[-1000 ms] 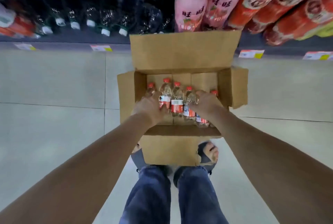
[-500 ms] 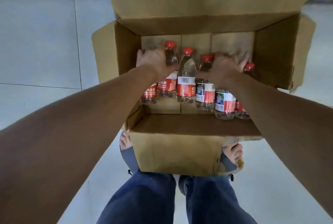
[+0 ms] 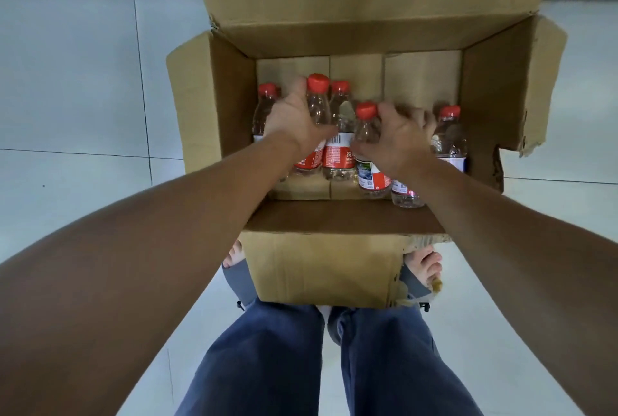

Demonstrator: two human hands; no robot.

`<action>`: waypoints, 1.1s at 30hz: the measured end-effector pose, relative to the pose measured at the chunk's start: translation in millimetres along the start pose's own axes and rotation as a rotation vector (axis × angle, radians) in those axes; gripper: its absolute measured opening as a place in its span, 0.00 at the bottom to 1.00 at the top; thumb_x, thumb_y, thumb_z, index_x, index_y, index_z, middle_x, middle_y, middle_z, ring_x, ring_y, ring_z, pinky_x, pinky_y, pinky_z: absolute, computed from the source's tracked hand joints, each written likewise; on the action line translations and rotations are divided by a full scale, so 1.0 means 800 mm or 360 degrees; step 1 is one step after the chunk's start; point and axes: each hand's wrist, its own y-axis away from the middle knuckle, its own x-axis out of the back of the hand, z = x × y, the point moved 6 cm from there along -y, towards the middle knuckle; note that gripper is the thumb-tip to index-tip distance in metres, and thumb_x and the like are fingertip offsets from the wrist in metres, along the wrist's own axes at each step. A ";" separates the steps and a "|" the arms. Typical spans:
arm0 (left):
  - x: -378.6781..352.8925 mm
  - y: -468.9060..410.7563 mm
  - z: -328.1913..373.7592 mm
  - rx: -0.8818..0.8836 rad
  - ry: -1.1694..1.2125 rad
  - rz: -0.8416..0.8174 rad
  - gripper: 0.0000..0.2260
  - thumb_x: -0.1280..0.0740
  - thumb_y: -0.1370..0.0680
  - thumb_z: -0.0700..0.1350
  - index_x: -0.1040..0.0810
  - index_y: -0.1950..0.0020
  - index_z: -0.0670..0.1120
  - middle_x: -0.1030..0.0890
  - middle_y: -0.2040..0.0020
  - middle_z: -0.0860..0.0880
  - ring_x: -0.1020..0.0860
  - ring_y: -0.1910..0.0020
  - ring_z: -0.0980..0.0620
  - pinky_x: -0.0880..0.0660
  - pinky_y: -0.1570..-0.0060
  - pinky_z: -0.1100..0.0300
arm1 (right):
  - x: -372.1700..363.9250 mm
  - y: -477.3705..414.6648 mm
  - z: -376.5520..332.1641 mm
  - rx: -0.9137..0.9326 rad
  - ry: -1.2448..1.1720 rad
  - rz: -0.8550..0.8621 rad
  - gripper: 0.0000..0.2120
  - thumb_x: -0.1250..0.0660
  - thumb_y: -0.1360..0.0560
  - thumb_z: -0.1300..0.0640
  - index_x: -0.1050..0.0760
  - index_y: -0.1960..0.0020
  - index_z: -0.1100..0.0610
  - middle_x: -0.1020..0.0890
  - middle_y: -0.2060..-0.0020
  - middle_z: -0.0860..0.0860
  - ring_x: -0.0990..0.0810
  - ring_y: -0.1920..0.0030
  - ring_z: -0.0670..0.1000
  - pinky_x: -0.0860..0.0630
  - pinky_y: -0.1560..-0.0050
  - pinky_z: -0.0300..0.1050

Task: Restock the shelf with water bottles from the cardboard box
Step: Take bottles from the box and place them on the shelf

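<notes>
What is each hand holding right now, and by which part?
The left hand grips a water bottle around its upper body, below the cap. The right hand wraps another bottle at its shoulder.

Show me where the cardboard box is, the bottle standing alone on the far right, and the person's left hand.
cardboard box [image 3: 214, 108], head view, on its inner left wall.
far-right water bottle [image 3: 449, 134], head view, on its clear upper body below the red cap.
left hand [image 3: 296, 121], head view, on the back of the hand.
</notes>
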 end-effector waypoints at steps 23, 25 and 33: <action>0.336 0.319 0.095 -0.0538 0.0110 0.0101 0.30 0.19 0.28 0.51 0.29 0.31 0.55 0.17 0.48 0.56 0.19 0.46 0.49 0.23 0.46 0.56 | 0.289 0.285 -0.250 0.0338 -0.1010 0.0121 0.26 0.22 0.29 0.53 0.28 0.37 0.37 0.17 0.47 0.40 0.18 0.45 0.45 0.23 0.39 0.46; 0.385 0.362 0.112 -0.0614 0.0071 0.0142 0.30 0.18 0.29 0.52 0.28 0.31 0.51 0.17 0.42 0.50 0.20 0.43 0.47 0.24 0.45 0.55 | 0.328 0.330 -0.289 0.0426 -0.1029 0.0188 0.27 0.22 0.28 0.55 0.29 0.35 0.39 0.17 0.45 0.41 0.19 0.44 0.45 0.24 0.39 0.43; 0.567 0.540 0.136 -0.0784 0.0224 0.0438 0.28 0.18 0.31 0.56 0.29 0.38 0.59 0.17 0.45 0.55 0.20 0.44 0.50 0.25 0.46 0.53 | 0.456 0.501 -0.443 0.0736 -0.0990 0.0409 0.25 0.23 0.29 0.55 0.28 0.36 0.41 0.19 0.45 0.37 0.21 0.41 0.43 0.25 0.35 0.48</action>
